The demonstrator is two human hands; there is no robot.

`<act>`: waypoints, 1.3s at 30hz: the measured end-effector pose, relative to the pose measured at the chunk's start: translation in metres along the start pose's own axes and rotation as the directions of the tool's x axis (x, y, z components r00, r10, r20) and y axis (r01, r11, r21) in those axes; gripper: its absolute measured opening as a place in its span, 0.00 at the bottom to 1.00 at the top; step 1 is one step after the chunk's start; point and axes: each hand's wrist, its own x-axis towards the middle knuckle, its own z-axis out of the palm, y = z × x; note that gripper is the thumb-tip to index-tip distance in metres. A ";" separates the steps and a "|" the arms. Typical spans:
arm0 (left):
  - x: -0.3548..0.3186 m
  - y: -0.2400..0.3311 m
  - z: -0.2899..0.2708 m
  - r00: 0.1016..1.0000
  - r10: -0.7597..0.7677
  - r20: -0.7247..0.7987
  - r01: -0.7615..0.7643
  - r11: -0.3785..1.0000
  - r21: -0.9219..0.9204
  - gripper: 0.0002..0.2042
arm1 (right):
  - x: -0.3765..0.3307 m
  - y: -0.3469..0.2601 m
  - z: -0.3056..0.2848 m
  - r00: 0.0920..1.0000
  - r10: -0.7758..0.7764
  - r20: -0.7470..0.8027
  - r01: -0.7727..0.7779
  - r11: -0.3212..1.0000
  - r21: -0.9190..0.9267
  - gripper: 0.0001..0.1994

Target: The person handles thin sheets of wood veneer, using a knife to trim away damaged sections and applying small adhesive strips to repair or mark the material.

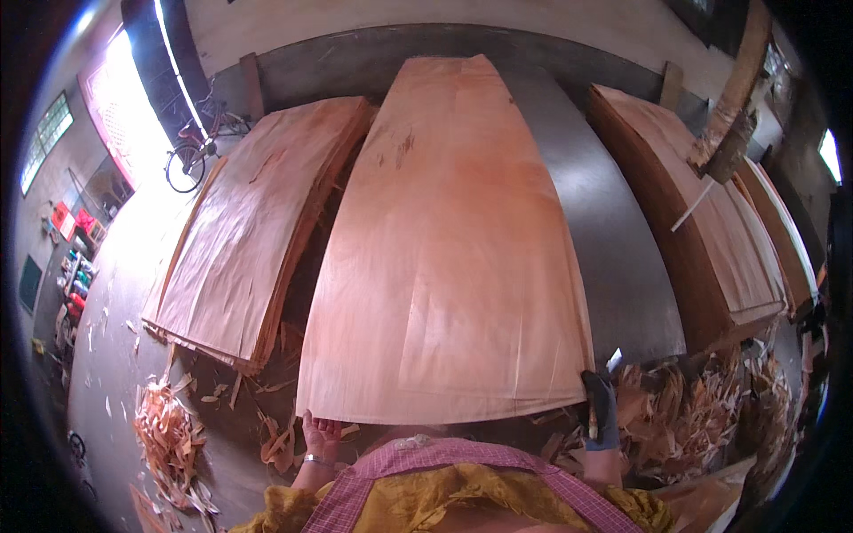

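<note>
A long, pale reddish wood veneer sheet (453,293) lies before me, its near edge close to my body. My left hand (320,437), bare with a band at the wrist, is at the near left corner, its fingers curled against the edge. In a dark glove, my right hand (602,413) is at the near right corner, closed around a knife (615,360). The knife's pale blade points up and away beside the sheet, and its brown handle end shows below the fist. What lies under the sheet is mostly hidden, with a smooth grey surface (604,213) showing along its right side.
Stacks of veneer stand to the left (240,213) and to the right (693,204). Wood scraps lie in heaps at the near right (675,417) and near left (169,435). A wooden post (737,98) juts in at upper right. A bicycle (191,160) stands by the bright doorway.
</note>
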 end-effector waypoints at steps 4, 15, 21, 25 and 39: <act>0.021 -0.021 0.017 0.974 -0.058 0.219 0.033 0.993 0.117 0.16 | 0.014 0.005 -0.040 0.998 -0.057 -0.025 0.057 0.998 0.010 0.15; 0.134 -0.141 0.261 0.962 0.047 0.271 -0.156 0.903 0.401 0.09 | 0.274 -0.055 -0.122 0.998 0.009 -0.063 -0.040 0.858 -0.512 0.29; 0.098 -0.213 0.296 0.999 -0.045 0.005 0.037 0.870 0.491 0.15 | 0.297 -0.078 -0.166 0.963 0.210 -0.171 -0.271 0.726 -0.632 0.31; 0.062 -0.260 0.299 0.999 -0.045 0.010 0.037 0.916 0.401 0.17 | 0.253 0.007 -0.264 0.790 -0.612 0.036 0.217 0.225 -0.950 0.20; -0.016 -0.384 0.337 0.997 0.064 0.037 -0.073 0.943 0.326 0.10 | 0.268 -0.054 -0.241 0.993 0.110 -0.034 -0.114 0.911 -0.397 0.16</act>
